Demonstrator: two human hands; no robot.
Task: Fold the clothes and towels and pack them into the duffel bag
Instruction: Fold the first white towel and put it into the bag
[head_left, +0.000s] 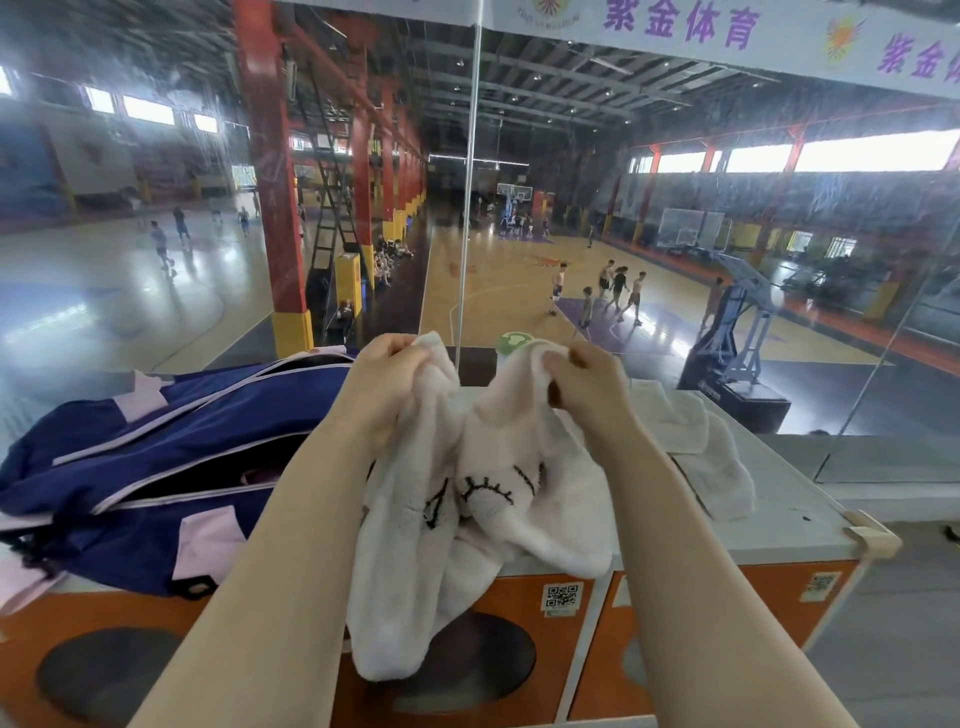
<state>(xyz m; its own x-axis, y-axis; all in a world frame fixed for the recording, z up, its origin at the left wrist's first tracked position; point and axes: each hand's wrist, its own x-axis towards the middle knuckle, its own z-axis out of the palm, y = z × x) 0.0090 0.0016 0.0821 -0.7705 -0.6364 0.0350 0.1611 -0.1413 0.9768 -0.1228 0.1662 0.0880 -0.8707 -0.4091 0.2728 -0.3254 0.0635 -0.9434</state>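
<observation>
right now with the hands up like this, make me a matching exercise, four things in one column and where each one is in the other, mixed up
Things:
1. pink towel
2. white towel
3. duffel bag
4. QR sticker

Places:
A. lying at the right of the cabinet top
B. on the orange cabinet front
C. unzipped, at the left of the cabinet top
D. held up by both hands

Pairs: 1-D, 2-A, 3-C, 4-B

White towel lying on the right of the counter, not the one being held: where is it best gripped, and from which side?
Judging by its pose, the white towel lies loosely bunched on the counter top, one end trailing toward the near right. Pinch the farther bunched edge from above with the right hand, now busy with the pink towel.
</observation>
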